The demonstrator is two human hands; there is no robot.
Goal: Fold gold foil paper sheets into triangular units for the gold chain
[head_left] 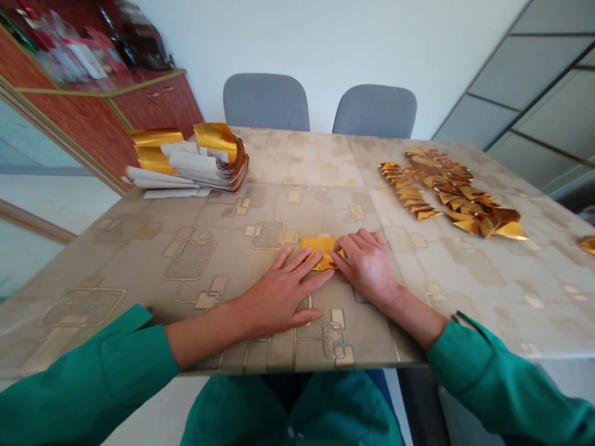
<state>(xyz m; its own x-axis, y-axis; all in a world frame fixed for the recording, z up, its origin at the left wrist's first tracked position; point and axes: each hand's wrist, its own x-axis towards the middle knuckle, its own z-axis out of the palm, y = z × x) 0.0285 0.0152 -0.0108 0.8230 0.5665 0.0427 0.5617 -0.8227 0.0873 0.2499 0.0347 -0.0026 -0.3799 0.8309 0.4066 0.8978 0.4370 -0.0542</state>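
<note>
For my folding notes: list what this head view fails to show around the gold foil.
Head view:
- Gold foil piece: right part hidden by the right hand; left hand covers its lower-left corner.
- Gold piece at right edge: cut off by the frame.
- Folded gold triangles: overlapping, too small to count.

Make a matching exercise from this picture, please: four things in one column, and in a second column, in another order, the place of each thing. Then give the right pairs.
Things:
1. the folded gold foil piece
2. the stack of gold and white sheets
3. the small gold foil triangles
4. the two grey chairs

Places:
A. beyond the far edge of the table
B. at the far left of the table
C. between the left hand and the right hand
D. on the right side of the table

Pairs: 1-C, 2-B, 3-D, 4-A
</note>
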